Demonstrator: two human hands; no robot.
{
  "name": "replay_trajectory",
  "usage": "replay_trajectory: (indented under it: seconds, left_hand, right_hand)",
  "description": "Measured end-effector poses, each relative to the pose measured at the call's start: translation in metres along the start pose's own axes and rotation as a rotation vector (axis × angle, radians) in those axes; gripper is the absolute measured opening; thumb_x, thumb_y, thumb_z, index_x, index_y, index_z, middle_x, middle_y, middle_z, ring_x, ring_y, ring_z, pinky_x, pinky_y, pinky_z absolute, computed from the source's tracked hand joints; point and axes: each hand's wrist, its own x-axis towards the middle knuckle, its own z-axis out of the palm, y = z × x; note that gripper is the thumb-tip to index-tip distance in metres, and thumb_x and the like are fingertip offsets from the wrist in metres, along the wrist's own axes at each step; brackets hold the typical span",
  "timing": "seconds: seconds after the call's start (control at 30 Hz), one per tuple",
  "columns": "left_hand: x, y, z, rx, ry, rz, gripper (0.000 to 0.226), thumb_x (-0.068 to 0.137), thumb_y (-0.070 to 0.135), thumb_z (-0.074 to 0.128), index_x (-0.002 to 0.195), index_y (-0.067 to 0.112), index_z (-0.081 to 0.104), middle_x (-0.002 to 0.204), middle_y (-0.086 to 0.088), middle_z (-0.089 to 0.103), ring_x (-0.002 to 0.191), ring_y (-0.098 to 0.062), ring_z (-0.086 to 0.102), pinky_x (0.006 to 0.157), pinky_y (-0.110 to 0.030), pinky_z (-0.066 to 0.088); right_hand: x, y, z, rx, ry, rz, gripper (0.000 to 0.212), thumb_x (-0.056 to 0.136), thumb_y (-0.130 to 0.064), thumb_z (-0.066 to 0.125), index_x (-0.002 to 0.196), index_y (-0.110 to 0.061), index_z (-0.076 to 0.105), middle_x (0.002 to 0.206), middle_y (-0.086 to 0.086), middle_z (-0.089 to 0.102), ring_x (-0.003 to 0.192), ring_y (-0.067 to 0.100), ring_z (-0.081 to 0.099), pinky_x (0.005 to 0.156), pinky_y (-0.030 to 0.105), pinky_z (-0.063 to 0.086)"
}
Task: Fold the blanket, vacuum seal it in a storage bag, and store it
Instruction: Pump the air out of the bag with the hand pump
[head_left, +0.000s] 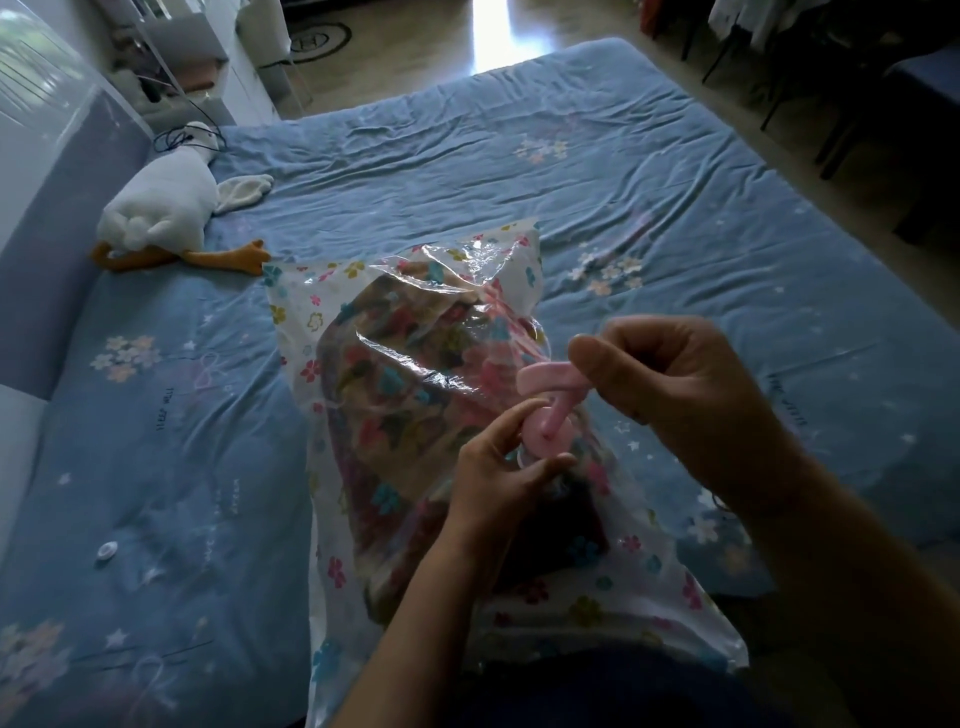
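Head view: the storage bag (415, 322), clear plastic printed with small coloured flowers, lies lengthwise in the middle of the bed (623, 156), and the folded blanket (405, 415) shows through it as a flowered bundle. A pink hand pump (543, 382) stands on the bag's upper face. The left hand (498, 467) pinches the pump's base between thumb and fingertips. The right hand (670, 374) is curled round its T-shaped handle. The blue sheet carries "SLEEP WELL" in small letters left of the bag. A similar line to the right of the right hand is too blurred to read. The bag's far edge ends about mid-bed. Its near edge drapes over the person's lap. Bare sheet stretches wide beyond the bag and to both sides. A small white round cap (106, 549) lies well apart on the left. A plush goose (161, 202) rests against the padded headboard at the left edge. The bed's right edge runs diagonally, with floor and chair legs past it
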Motion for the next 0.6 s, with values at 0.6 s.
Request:
replay_trajectory:
  seconds: [0.6]
  left_hand:
    - [-0.009,-0.007,0.001,0.041,-0.002,0.013,0.049,0.073,0.007,0.084,0.119,0.014,0.068,0.111,0.005,0.074,0.107,-0.01,0.068,0.092,-0.028,0.054]
  right_hand:
    - [-0.023,0.059,0.015,-0.239,0.029,0.18,0.055,0.085,-0.041,0.066,0.056,0.002,0.046,0.051,-0.006,0.037,0.047,0.005,0.034,0.048,0.022,0.031]
